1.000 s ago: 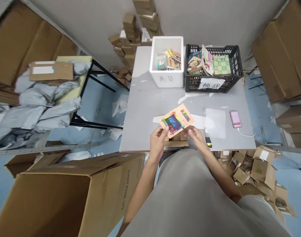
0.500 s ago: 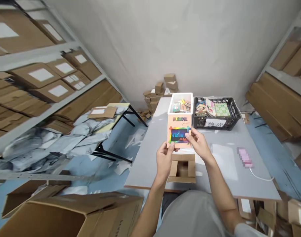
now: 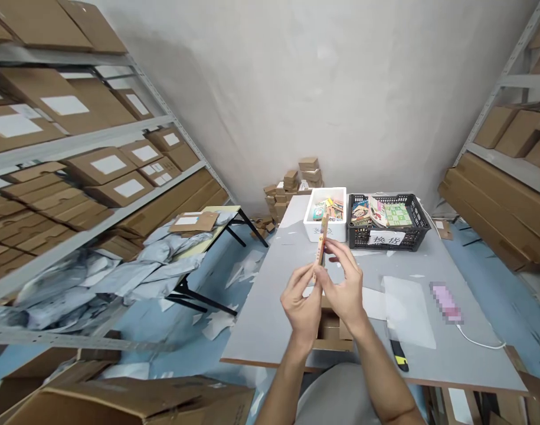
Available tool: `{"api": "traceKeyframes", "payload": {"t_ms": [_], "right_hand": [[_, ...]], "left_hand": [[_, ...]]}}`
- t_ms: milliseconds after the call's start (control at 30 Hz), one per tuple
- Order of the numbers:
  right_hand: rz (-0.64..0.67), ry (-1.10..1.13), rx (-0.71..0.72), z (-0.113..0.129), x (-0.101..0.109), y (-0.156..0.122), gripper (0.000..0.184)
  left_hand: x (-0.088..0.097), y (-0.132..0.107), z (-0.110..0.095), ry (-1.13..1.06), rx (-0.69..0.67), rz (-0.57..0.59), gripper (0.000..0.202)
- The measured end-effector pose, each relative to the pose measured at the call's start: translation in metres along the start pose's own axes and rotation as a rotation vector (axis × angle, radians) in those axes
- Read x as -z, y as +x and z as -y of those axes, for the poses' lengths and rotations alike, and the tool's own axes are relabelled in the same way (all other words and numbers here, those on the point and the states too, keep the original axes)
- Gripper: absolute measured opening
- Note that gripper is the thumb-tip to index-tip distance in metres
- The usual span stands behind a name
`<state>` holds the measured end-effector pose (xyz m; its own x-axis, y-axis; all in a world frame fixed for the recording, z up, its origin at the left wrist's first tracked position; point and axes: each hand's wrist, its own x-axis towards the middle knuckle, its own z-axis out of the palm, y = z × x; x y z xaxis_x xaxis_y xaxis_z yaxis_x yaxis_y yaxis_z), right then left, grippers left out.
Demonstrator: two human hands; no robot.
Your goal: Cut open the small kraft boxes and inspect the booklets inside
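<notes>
A thin picture book (image 3: 321, 245) is held up edge-on over the table, so its spine or side edge faces me and the cover hardly shows. My left hand (image 3: 302, 302) pinches its lower end. My right hand (image 3: 346, 284) grips it from the right, thumb near the bottom and fingers behind. Below the hands, an open cardboard box (image 3: 334, 344) sits at the table's front edge, partly hidden by them. Behind the book stand a white bin (image 3: 314, 231) with small books and packets in it and a black plastic crate (image 3: 414, 239) of books.
On the grey table (image 3: 265, 313) lie a translucent sheet (image 3: 409, 313), a black and yellow utility knife (image 3: 399, 356) and a blurred pink object (image 3: 447, 302) with a white cable. Shelves of cartons (image 3: 105, 168) flank both sides. A large open carton (image 3: 199, 398) stands at lower left.
The book has turned from cover facing me to edge-on. My right hand has come closer to the left. The view has tilted up, and the utility knife now shows.
</notes>
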<state>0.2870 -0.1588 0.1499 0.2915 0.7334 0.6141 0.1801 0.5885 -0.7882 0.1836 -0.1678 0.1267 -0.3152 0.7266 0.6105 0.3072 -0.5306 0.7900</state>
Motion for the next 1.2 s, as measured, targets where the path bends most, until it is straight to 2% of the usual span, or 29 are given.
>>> {"api": "traceKeyframes", "payload": {"t_ms": [67, 133, 233, 300, 333, 400, 467, 533, 567, 633, 700, 800, 900, 967, 1067, 1133, 1200], "right_hand": [[-0.051, 0.078, -0.041, 0.001, -0.003, -0.003, 0.039], [-0.124, 0.122, -0.094, -0.002, -0.003, -0.005, 0.034], [-0.202, 0.172, -0.21, -0.011, 0.004, -0.002, 0.032], [-0.237, 0.228, -0.298, -0.016, 0.011, 0.003, 0.038], [-0.244, 0.263, -0.338, -0.018, 0.015, 0.006, 0.042], [-0.229, 0.337, -0.402, -0.021, 0.02, 0.01, 0.047], [-0.197, 0.397, -0.434, -0.022, 0.023, 0.012, 0.049], [-0.167, 0.412, -0.437, -0.024, 0.022, 0.011, 0.048], [-0.155, 0.398, -0.431, -0.024, 0.021, 0.011, 0.047], [-0.138, 0.344, -0.408, -0.025, 0.019, 0.01, 0.044], [-0.161, 0.249, -0.35, -0.024, 0.017, 0.01, 0.041], [-0.206, 0.037, -0.183, -0.014, 0.013, 0.008, 0.034], [-0.083, 0.009, -0.082, 0.0, 0.008, 0.001, 0.029], [0.0, 0.103, -0.097, 0.007, 0.003, -0.005, 0.035], [-0.009, 0.194, -0.168, 0.01, 0.0, -0.009, 0.038], [-0.035, 0.236, -0.23, 0.006, 0.003, -0.006, 0.038], [-0.056, 0.269, -0.286, -0.002, 0.01, -0.001, 0.043]], "left_hand": [[0.0, -0.004, 0.004, 0.082, -0.191, 0.02, 0.015], [0.001, -0.006, 0.007, 0.121, -0.332, 0.088, 0.031], [0.003, -0.003, 0.007, 0.144, -0.395, 0.196, 0.041], [0.004, 0.001, 0.003, 0.161, -0.309, 0.17, 0.034], [0.005, 0.003, 0.001, 0.146, -0.224, 0.129, 0.034], [0.007, 0.007, -0.002, 0.036, 0.009, 0.073, 0.045], [0.008, 0.009, -0.003, -0.145, 0.265, 0.12, 0.054], [0.009, 0.009, -0.003, -0.281, 0.457, 0.208, 0.054], [0.009, 0.009, -0.003, -0.312, 0.511, 0.23, 0.055], [0.009, 0.007, -0.005, -0.315, 0.533, 0.216, 0.056], [0.009, 0.007, -0.009, -0.267, 0.475, 0.177, 0.053], [0.01, 0.009, -0.016, -0.132, 0.311, 0.122, 0.043], [0.012, 0.009, -0.018, 0.033, 0.05, 0.058, 0.023], [0.012, 0.007, -0.015, 0.111, -0.131, 0.062, 0.018], [0.012, 0.004, -0.012, 0.16, -0.307, 0.139, 0.029], [0.012, 0.004, -0.012, 0.159, -0.354, 0.213, 0.032], [0.014, 0.006, -0.014, 0.144, -0.326, 0.215, 0.031]]}}
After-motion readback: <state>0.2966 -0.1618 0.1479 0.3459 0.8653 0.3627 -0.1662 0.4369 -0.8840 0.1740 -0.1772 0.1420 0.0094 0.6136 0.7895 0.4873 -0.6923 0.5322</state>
